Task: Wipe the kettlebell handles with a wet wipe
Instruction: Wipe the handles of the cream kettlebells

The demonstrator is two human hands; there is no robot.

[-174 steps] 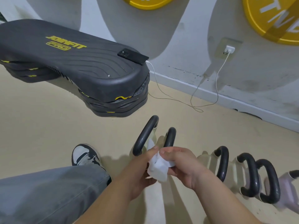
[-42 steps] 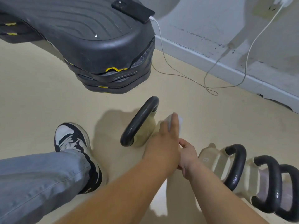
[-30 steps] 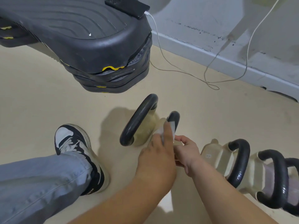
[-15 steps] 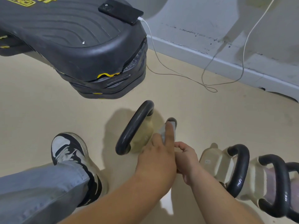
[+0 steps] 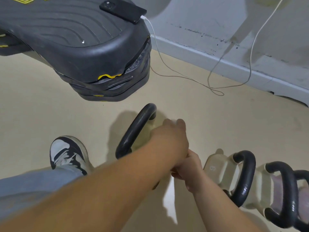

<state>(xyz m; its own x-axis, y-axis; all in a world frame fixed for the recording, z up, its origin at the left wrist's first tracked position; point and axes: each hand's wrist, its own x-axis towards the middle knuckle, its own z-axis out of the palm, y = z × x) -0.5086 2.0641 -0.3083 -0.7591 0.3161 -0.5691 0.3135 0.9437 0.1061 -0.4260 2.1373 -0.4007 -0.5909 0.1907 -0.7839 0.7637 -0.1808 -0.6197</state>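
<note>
Several cream kettlebells with black handles stand in a row on the floor. The leftmost kettlebell handle [image 5: 135, 129] is bare. My left hand [image 5: 168, 139] lies stretched forward over the second kettlebell and hides its handle. A pale bit of the wet wipe [image 5: 174, 122] shows between its fingertips. My right hand [image 5: 190, 166] is curled just under my left wrist, beside that kettlebell; what it grips is hidden. The third kettlebell [image 5: 217, 169], marked 8, and its handle [image 5: 245, 174] stand to the right, with a fourth handle [image 5: 282, 191] beyond.
A stack of black step platforms [image 5: 80, 47] fills the upper left, with a phone [image 5: 122, 9] on top. Its white charging cable [image 5: 184, 76] runs across the floor to the wall. My shoe [image 5: 68, 154] and trouser leg [image 5: 33, 185] are at the lower left.
My left hand has slid forward along the second handle and now covers it completely. The right hand has stayed beside the kettlebell. The view has tilted slightly.
</note>
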